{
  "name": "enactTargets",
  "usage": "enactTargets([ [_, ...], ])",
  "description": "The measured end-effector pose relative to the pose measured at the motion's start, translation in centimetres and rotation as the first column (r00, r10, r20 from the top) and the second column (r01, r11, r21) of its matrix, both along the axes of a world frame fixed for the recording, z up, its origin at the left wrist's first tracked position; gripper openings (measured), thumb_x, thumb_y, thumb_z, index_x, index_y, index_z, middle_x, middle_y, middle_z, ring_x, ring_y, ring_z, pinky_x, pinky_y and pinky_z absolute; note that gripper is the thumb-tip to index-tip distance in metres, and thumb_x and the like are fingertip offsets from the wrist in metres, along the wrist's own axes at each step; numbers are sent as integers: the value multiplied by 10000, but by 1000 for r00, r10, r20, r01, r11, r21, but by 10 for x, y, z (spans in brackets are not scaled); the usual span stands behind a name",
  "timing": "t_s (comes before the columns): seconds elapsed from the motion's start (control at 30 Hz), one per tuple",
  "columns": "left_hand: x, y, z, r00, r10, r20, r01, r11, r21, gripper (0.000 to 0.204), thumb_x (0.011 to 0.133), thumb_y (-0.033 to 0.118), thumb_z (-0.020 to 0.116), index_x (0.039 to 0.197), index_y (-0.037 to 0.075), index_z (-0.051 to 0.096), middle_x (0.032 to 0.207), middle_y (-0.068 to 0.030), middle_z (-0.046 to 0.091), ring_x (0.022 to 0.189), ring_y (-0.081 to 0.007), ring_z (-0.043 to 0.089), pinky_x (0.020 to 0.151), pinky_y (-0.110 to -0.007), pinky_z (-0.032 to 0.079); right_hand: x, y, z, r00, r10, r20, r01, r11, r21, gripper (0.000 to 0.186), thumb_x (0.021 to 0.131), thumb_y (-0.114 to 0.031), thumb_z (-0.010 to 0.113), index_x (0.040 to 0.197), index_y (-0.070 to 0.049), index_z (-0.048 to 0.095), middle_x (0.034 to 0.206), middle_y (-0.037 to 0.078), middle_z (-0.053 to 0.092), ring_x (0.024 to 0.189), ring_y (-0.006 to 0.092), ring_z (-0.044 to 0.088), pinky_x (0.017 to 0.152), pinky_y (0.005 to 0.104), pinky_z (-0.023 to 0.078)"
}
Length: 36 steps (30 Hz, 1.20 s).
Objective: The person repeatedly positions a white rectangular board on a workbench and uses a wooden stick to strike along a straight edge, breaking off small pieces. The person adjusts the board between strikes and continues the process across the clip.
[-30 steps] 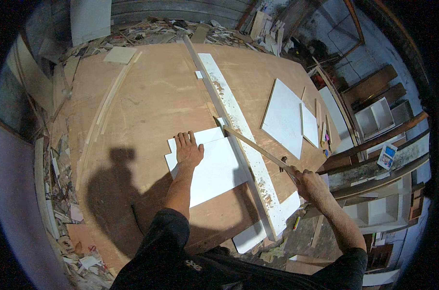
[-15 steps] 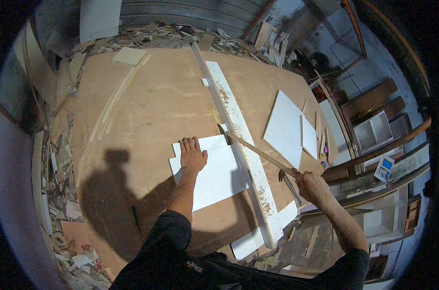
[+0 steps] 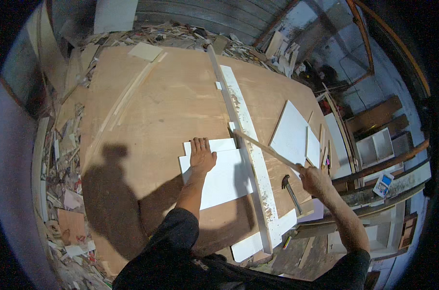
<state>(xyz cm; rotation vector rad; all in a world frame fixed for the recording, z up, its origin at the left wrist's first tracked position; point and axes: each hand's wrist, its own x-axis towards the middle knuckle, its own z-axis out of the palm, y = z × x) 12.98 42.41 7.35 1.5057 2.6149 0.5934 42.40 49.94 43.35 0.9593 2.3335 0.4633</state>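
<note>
Our open left hand [image 3: 203, 157] lies palm-down, fingers forward, on the white rectangular panel [image 3: 224, 179] left of the long, worn white board [image 3: 244, 118]; uneven pressure could twist it. Right of the board, our right hand [image 3: 316, 181] grips the slim brown wooden stick [image 3: 271, 153], forearm angled inward; a loose grip could let it skid.

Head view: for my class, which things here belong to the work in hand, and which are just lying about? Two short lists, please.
In use:
White panels, under the left hand
Wooden stick, in the right hand
Long speckled board, beside the panels

Apparently just lying about:
Hammer
Two white boards at right
Thin wood strips
Wood scraps behind
</note>
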Motion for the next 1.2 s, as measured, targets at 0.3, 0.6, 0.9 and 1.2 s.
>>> enactTargets([
  [0.3, -2, -2, -2, 1000, -19, -11, 18, 999, -32, 835, 981, 516, 515, 1566, -61, 370, 1608, -277, 384, 1529, -438, 285, 1279, -600, 98, -132, -15, 94, 901, 263, -346, -207, 960, 190, 424, 984, -122, 634, 1408, -119, 624, 873, 259, 696, 827, 442, 705, 716, 525, 539],
  [0.6, 1, -5, -1, 1000, 5, 6, -5, 999, 49, 791, 998, 473, 510, 1570, -58, 379, 1608, -278, 392, 1526, -442, 288, 1290, -564, 109, 97, -189, 68, 363, -487, -795, 429, 844, -322, 444, 1048, -136, 601, 1462, 22, 567, 1221, 141, 711, 1038, 160, 641, 836, 291, 529],
  [0.9, 40, -82, 1, 1000, 1, -9, -1, 1000, -21, 802, 1002, 465, 535, 1574, -65, 347, 1593, -277, 392, 1508, -418, 300, 1287, -563, 121, 180, -272, -38, -140, -595, -791, 340, 722, -603, 451, 1070, -201, 596, 1494, -50, 569, 846, -9, 554, 687, 74, 507, 624, 273, 421],
  [1.2, 59, -138, -15, 975, -34, -217, 19, 997, -73, 770, 1047, 477, 449, 1570, -76, 331, 1483, -311, 468, 1422, -431, 405, 1239, -599, 225, 209, -184, -181, -112, -406, -907, 410, 812, -414, 479, 975, -314, 703, 1401, -100, 655, 1070, 217, 763, 974, 264, 723, 866, 403, 556],
])
